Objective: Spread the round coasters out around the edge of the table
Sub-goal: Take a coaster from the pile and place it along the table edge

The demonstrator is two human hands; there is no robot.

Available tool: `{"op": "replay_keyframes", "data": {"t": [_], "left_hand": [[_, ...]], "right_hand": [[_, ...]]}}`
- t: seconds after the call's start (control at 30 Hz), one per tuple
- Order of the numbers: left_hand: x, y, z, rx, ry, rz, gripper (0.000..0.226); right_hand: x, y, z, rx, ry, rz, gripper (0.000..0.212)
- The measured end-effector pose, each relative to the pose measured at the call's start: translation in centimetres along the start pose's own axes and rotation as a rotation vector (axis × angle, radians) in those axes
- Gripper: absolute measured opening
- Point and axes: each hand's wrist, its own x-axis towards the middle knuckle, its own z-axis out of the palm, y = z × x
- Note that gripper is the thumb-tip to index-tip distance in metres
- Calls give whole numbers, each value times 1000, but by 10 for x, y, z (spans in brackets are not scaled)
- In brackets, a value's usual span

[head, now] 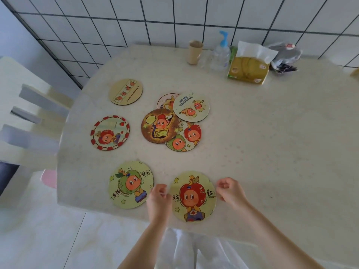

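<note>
A round coaster with a red apple figure lies flat at the near edge of the pale table. My left hand sits at its left rim and my right hand at its right rim, both with curled fingers and nothing pinched between them. A green-figure coaster lies to the left. Further round the left edge are a red-bordered coaster and a beige coaster. In the middle is an overlapping pile: a brown coaster, a white coaster, and others partly hidden beneath.
At the back of the table stand a cardboard tube, a pump bottle, a tissue pack and a crumpled bag. A white chair stands at the left. A tiled wall is behind.
</note>
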Motion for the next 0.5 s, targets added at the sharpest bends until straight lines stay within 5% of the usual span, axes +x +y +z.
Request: {"op": "replay_keyframes", "data": {"t": [0.5], "left_hand": [[157, 118, -10, -92, 7, 78, 30]], "right_hand": [[119, -149, 6, 16, 11, -66, 12]]}}
